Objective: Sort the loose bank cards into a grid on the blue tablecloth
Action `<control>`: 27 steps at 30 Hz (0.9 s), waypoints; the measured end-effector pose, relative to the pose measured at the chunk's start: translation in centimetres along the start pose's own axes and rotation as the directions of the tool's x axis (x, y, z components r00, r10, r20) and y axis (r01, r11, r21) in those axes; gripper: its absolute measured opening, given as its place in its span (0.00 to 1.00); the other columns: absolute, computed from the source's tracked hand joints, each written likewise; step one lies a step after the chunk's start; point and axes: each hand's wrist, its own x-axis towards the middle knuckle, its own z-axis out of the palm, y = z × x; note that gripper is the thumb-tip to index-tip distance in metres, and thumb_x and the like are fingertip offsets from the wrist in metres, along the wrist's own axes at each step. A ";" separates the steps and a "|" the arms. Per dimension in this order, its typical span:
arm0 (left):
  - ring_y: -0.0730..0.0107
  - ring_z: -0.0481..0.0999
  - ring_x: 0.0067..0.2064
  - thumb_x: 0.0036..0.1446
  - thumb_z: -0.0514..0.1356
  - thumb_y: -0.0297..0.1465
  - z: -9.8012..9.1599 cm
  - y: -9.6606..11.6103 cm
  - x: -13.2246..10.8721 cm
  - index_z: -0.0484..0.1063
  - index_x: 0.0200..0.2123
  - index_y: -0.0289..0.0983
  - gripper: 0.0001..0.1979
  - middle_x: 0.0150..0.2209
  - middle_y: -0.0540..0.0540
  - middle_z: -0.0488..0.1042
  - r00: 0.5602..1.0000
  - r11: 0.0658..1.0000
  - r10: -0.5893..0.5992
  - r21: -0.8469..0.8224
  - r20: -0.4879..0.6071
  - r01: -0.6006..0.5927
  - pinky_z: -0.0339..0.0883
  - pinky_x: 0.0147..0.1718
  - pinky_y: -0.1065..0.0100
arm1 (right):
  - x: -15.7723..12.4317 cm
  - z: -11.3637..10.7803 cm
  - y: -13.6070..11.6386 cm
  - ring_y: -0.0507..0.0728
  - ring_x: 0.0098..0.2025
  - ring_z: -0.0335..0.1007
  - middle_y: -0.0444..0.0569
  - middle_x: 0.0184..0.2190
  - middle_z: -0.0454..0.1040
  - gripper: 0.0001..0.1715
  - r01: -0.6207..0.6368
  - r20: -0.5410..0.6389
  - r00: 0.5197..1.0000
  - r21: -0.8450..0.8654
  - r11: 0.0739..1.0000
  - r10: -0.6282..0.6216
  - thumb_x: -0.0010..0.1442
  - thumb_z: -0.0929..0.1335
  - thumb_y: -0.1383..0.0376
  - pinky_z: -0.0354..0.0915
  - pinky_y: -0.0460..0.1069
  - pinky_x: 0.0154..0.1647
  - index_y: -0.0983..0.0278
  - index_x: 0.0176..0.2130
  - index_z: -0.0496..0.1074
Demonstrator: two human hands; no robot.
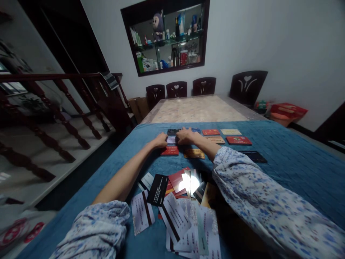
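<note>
Both hands reach to the rows of cards on the blue cloth. My left hand is at the left edge of a whitish card, its fingers bent together against it. At that card's right side is my right hand, fingers curled down, with fingertips near the dark card and blue card behind. A red card lies just in front, and a gold card to its right. Nearer me, a loose heap holds a black card, white striped cards and a red card.
More cards lie to the right: a red one, a cream one and a black one. The blue cloth covers the near table. Dark chairs stand beyond, and a wooden railing runs at left.
</note>
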 end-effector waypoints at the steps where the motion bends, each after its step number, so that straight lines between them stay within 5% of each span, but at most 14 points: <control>1: 0.62 0.73 0.41 0.44 0.59 0.22 -0.1 0.0 0.0 0.76 0.38 0.31 0.15 0.40 0.42 0.75 1.000 1.000 0.001 -0.004 0.001 -0.001 0.68 0.42 0.69 | 0.1 0.0 0.0 0.70 0.60 0.60 0.60 0.55 0.73 0.26 -0.003 -0.001 1.000 0.003 1.000 0.003 0.51 0.67 0.66 0.56 0.70 0.59 0.64 0.51 0.75; 19: 0.69 0.69 0.30 0.40 0.57 0.23 -0.8 -0.1 -0.2 0.75 0.30 0.32 0.10 0.25 0.49 0.70 0.998 0.993 0.043 -0.109 0.052 -0.037 0.64 0.29 0.72 | 0.5 0.5 -0.4 0.70 0.62 0.60 0.61 0.57 0.70 0.28 -0.045 0.009 0.999 0.052 0.998 0.045 0.53 0.66 0.65 0.60 0.67 0.58 0.65 0.54 0.73; 27: 0.65 0.74 0.33 0.40 0.57 0.24 -0.8 -0.6 -0.5 0.73 0.48 0.29 0.27 0.29 0.47 0.75 0.999 0.980 0.029 -0.195 0.032 -0.022 0.67 0.30 0.71 | -0.3 0.1 -0.2 0.70 0.60 0.61 0.60 0.57 0.71 0.27 -0.028 0.002 1.000 0.041 0.999 0.028 0.53 0.67 0.65 0.61 0.68 0.56 0.64 0.53 0.73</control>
